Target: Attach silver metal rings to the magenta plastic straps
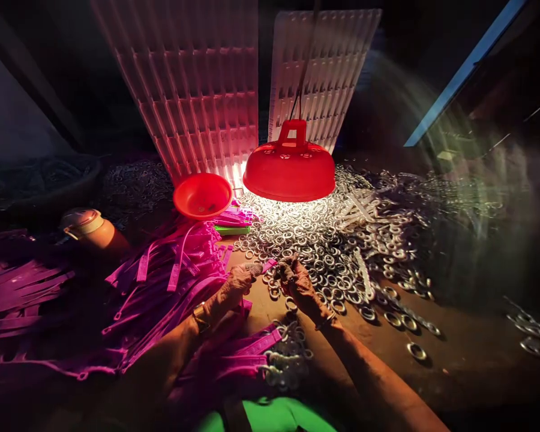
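My left hand (238, 285) pinches the end of a pink plastic strap (269, 264) over the work surface. My right hand (297, 282) is closed right beside it, fingers at the strap's tip, apparently on a small metal ring; the ring itself is hidden by the fingers. A big heap of metal rings (324, 246) lies just beyond both hands. A pile of pink straps (180, 276) lies to the left under my left forearm. Straps with rings on them (283, 360) rest between my arms.
A red hanging lamp (289, 168) glows low over the rings. A red bowl (202, 195) sits left of it. Two white grid trays (198, 90) lean at the back. A bottle (90, 231) lies at the left. Loose rings (416, 351) scatter right.
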`<state>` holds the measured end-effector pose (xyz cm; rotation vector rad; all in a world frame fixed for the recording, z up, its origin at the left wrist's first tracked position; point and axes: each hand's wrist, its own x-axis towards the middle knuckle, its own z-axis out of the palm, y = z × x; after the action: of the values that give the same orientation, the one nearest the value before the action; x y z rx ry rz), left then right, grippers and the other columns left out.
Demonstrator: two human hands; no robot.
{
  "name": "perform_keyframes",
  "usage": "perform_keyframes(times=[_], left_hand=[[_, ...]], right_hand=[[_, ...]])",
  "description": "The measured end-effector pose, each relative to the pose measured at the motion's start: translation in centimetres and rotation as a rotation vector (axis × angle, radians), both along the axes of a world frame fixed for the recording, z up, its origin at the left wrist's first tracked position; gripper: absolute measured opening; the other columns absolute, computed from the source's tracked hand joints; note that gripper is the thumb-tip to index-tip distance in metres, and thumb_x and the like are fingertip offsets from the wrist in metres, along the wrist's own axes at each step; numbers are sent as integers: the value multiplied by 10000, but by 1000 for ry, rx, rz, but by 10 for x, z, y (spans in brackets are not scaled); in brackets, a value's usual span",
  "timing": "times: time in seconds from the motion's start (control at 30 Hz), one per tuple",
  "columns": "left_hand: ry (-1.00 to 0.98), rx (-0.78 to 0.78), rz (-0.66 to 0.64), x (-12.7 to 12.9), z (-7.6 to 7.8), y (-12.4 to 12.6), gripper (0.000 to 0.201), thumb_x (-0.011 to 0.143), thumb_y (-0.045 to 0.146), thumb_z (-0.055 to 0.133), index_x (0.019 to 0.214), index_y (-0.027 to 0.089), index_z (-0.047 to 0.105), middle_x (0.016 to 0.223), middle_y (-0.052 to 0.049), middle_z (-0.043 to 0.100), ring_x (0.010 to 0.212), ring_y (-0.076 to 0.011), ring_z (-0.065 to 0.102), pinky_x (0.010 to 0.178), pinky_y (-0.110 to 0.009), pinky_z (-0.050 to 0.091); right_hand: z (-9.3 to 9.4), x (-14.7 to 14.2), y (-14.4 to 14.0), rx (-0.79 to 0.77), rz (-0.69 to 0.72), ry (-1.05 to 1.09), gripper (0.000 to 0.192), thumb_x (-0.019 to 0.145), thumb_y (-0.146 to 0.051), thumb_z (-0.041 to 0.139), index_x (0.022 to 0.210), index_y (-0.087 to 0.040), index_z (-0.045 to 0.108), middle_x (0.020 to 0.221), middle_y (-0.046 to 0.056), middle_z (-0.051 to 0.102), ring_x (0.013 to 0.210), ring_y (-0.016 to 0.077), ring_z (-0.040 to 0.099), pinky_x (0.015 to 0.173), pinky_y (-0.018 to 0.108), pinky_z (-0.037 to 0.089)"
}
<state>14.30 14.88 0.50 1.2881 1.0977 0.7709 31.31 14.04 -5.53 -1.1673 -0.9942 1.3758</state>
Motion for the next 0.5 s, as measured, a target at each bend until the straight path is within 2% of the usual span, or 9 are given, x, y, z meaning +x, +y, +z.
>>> perform_keyframes(times=[0.1, 0.23, 0.3, 0.4, 0.5], left_hand=[[64, -122, -65, 2, 6, -6, 316, 715, 458, 609, 646, 200, 440, 544, 38, 386, 512, -98, 347, 465, -228, 281], [54, -304, -167, 2, 1, -3, 267, 630, 388, 658, 685, 194, 484, 530, 35, 467, 472, -102, 419, 438, -210, 320], [12, -364, -212, 4, -1, -3, 236, 589, 346, 630, 652, 196, 459, 465, 55, 417, 396, -84, 360, 400, -204, 279], [-59, -336, -227, 7, 2, -10, 241, 574, 355, 576, 600, 206, 388, 436, 82, 300, 358, -51, 247, 381, -203, 197], [-95, -255, -187, 6, 11, -22, 312, 640, 454, 571, 661, 205, 385, 496, 81, 311, 395, -47, 249, 408, -219, 218]], right_hand=[[3, 2, -10, 99, 25, -104, 263, 820, -458, 544, 897, -216, 474, 688, -24, 579, 408, 65, 299, 390, 215, 246], [18, 1, -24, 227, 44, -286, 215, 885, -405, 444, 897, -205, 523, 722, 8, 611, 506, 112, 417, 476, 241, 342], [27, -1, -29, 280, 30, -349, 213, 894, -400, 430, 835, -208, 499, 698, 10, 597, 560, 130, 463, 531, 255, 384], [37, -3, -35, 305, 21, -395, 237, 903, -411, 415, 772, -217, 447, 644, 0, 555, 553, 133, 469, 539, 262, 390], [38, -5, -37, 298, 33, -397, 241, 919, -416, 402, 769, -229, 423, 640, 0, 534, 537, 130, 449, 515, 261, 385]])
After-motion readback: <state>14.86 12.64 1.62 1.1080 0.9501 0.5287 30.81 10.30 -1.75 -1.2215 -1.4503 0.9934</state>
